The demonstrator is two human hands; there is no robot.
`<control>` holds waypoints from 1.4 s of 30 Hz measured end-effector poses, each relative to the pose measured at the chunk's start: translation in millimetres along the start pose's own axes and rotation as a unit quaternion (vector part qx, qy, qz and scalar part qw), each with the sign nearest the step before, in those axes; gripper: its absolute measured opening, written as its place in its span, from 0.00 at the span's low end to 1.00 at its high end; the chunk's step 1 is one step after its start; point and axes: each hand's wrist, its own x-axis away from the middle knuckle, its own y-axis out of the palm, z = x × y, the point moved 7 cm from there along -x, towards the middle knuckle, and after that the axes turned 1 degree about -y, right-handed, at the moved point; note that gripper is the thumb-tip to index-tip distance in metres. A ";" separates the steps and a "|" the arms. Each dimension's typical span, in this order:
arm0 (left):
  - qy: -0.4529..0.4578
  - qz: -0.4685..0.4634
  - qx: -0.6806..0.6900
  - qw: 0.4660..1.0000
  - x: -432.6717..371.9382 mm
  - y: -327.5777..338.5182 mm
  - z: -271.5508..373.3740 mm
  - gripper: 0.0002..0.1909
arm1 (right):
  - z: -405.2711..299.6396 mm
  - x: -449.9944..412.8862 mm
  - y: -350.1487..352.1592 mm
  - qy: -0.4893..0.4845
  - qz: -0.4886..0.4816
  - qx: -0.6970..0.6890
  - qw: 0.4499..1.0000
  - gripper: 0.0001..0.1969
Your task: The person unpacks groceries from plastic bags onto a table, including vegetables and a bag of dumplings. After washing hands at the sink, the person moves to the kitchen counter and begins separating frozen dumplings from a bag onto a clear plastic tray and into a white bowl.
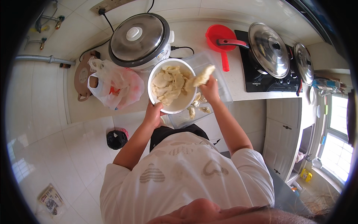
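Observation:
My left hand (pixel 153 114) grips the lower left rim of a white bowl (pixel 179 108), which tilts over a clear plastic tray (pixel 222 86). Pale, floury pieces that look like dumplings (pixel 167 84) are heaped in the bowl. At its right side, my right hand (pixel 210 90) holds a pale, lumpy dough-like piece (pixel 204 76), apart from the heap. Several more dumplings (pixel 196 104) lie loose in the tray below my right hand. The bowl hides part of the tray.
An electric cooker (pixel 137 39) with a metal lid stands behind the bowl. Plastic bags (pixel 120 86) lie to its left. Towards the right are a red plastic ladle (pixel 221 36), a lidded pan (pixel 268 51) and a black cooktop (pixel 257 85). A black bag (pixel 116 139) sits on the floor.

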 end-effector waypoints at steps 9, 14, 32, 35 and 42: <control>0.064 0.016 -0.053 0.996 3.0 -23.1 -2.5 0.39 | 60.7 11.2 -18.6 0.070 -0.106 0.292 0.948 0.18; 0.054 0.013 -0.047 0.997 8.6 -22.5 -5.3 0.39 | 4.7 9.6 -21.0 -0.121 0.019 0.348 0.929 0.21; 0.012 0.010 0.000 1.000 21.4 -4.0 -22.7 0.38 | -72.3 82.4 133.4 -0.530 -0.215 0.365 0.735 0.13; 0.010 -0.012 0.004 1.000 16.1 -9.2 -28.4 0.37 | -64.2 82.9 144.5 -0.524 -0.306 0.348 0.715 0.14; -0.069 -0.022 0.005 0.997 27.9 -14.1 -38.1 0.34 | -69.5 88.3 138.0 -0.511 -0.416 0.349 0.667 0.26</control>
